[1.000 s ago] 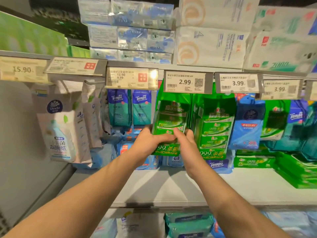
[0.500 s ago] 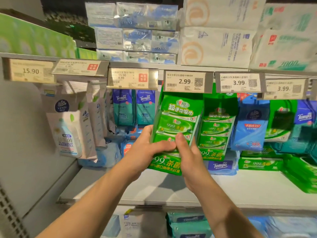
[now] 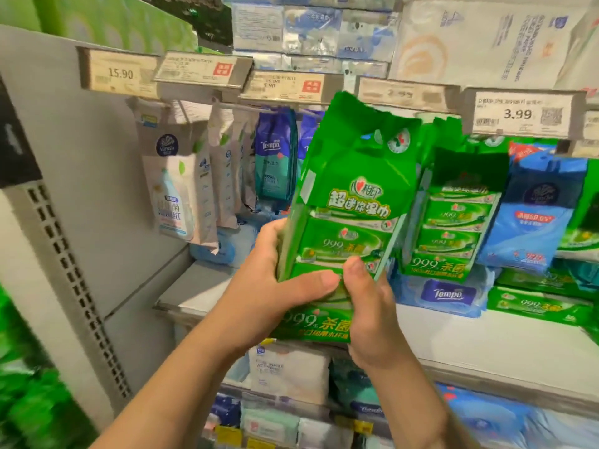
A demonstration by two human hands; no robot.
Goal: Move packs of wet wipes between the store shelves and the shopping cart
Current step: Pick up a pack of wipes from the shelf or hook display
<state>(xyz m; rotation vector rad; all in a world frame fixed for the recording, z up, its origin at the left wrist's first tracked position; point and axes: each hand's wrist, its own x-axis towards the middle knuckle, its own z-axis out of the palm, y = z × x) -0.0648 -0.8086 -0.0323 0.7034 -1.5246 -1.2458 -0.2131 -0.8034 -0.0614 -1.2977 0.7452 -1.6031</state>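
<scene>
Glossy green plastic wipes pack, left hand and right hand gripping its base

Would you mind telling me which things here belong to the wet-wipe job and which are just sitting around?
Part of the job:
- green wet wipes pack, gripped at its lower end
- left hand and right hand, both holding it
- shelf it came from

Just there:
- hanging green packs
- blue Tempo pack
- white refill pouch
- 3.99 price tag
</scene>
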